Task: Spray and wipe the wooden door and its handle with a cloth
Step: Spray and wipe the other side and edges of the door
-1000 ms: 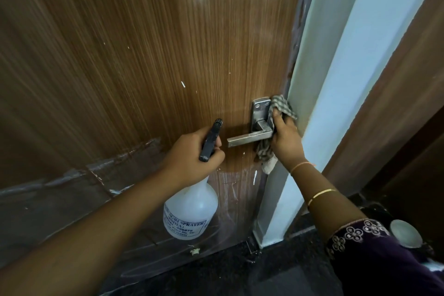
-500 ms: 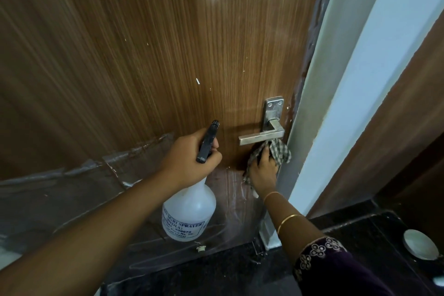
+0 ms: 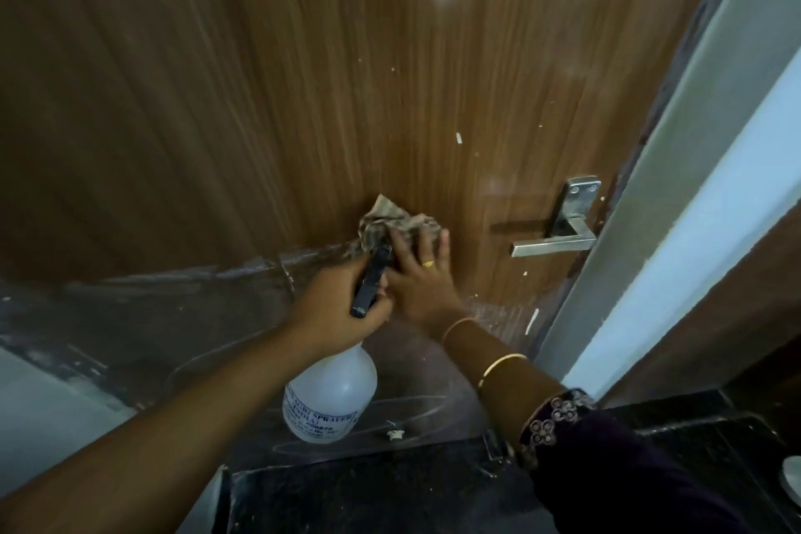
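Door [image 3: 303, 100] wipe step: your right hand [image 3: 418, 277], fingers spread flat, presses the cloth [image 3: 392, 221] on it left of the handle [image 3: 559, 238], your left hand [image 3: 338, 303] grips the spray bottle [image 3: 331, 395] by its neck; next, sweep onward with steady pressure.

A ring [image 3: 428, 263] adorns the right hand [image 3: 422, 288], with gold bangles [image 3: 503, 365], embroidered sleeve [image 3: 607, 468].

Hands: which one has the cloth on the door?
The right hand, with the ring, presses the cloth flat against the door; the left hand grips the spray bottle instead.
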A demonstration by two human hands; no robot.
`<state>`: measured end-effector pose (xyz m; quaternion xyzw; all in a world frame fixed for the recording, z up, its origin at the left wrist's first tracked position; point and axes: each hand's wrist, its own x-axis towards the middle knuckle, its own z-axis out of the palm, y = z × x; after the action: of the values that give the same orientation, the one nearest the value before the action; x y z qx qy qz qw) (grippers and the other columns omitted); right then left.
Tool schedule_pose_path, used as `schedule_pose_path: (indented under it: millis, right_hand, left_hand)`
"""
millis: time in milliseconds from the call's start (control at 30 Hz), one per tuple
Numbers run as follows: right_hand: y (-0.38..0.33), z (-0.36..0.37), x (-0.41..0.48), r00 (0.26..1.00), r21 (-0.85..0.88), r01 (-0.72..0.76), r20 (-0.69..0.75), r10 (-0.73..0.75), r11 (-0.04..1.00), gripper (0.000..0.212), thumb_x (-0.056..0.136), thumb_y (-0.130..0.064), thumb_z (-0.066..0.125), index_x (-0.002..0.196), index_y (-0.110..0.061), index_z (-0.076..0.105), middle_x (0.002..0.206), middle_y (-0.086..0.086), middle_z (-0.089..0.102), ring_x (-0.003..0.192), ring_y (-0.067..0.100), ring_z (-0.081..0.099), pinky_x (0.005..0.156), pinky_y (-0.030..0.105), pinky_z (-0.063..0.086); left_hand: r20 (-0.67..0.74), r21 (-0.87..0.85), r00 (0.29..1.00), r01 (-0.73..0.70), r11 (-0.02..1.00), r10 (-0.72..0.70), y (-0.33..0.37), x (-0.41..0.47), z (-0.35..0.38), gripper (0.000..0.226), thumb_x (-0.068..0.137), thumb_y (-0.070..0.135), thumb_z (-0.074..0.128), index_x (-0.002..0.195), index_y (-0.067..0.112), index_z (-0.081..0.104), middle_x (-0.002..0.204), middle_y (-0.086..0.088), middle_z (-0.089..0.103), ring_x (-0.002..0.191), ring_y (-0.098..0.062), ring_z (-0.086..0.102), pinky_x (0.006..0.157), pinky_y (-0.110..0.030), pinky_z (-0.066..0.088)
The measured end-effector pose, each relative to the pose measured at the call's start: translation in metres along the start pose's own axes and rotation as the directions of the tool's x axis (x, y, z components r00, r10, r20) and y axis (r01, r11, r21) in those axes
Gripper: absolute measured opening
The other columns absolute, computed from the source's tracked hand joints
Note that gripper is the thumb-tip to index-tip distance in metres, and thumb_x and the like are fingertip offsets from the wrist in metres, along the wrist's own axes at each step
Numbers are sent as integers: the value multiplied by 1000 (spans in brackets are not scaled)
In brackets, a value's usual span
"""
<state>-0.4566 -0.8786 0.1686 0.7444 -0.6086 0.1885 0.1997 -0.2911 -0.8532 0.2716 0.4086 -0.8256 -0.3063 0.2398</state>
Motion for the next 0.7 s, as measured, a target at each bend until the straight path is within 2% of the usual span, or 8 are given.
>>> schedule_pose_path:
  millis: [67,133,233,333,400,467,600,700]
  right_hand:
    - [18,-6,4,997,-56,-49,-63,45,997,35,81,-38,54,110,-27,69,130,12,56,126,48,40,109,68,2]
    - [28,-8,2,971,-16,-236,-42,235,972,37,86,-42,46,107,-24,70,122,13,62,122,47,46,111,64,2]
    - [24,-10,-1,828,109,-560,74,555,821,49,91,-39,33,105,-9,69,103,21,68,105,42,58,107,72,11]
    - [7,-22,7,784,133,-620,78,615,773,27,74,-13,44,56,1,59,48,16,54,52,36,59,74,84,31]
    - [-11,-19,16,822,113,-569,37,569,815,27,65,-3,58,40,0,49,36,10,44,36,32,52,46,81,31]
    - [-32,-6,22,854,87,-516,130,504,852,24,67,-8,56,46,4,56,40,15,50,42,39,56,48,83,29]
    - [-90,12,44,864,109,-408,368,344,906,43,84,-33,43,101,-6,71,94,28,68,89,51,61,88,73,32]
    - [-132,23,61,925,169,-241,337,174,956,45,83,-37,36,90,-17,75,88,20,71,80,47,65,85,70,39]
  left_hand:
    - [-25,-9,999,28,1000,-28,-11,-8,-9,28,69,48,51,86,27,57,69,9,59,68,-13,61,65,-33,49]
    - [-46,-10,998,44,999,-45,-22,-16,-17,33,67,51,47,82,24,56,65,8,57,63,-11,58,62,-31,46]
    - [-29,16,995,94,995,-94,-38,-28,-27,21,79,31,60,80,11,57,61,-3,54,60,-21,54,59,-34,40]
    - [-77,79,986,152,985,-146,-55,-40,-35,23,85,18,66,67,19,52,55,3,48,55,-17,50,56,-27,34]
    - [-106,73,983,158,985,-150,-64,-48,-41,28,83,26,65,62,27,46,53,6,46,52,-11,46,53,-25,32]
    - [-114,39,980,171,985,-166,-72,-55,-51,15,77,33,57,66,23,51,56,3,50,53,-9,48,51,-19,32]
    - [-101,-1,975,201,980,-200,-92,-74,-72,10,86,15,64,88,7,59,69,-9,61,62,-20,57,58,-24,41]
    - [-237,89,942,266,960,-239,-105,-91,-87,9,89,19,64,83,15,59,63,-5,59,57,-20,54,55,-28,39]
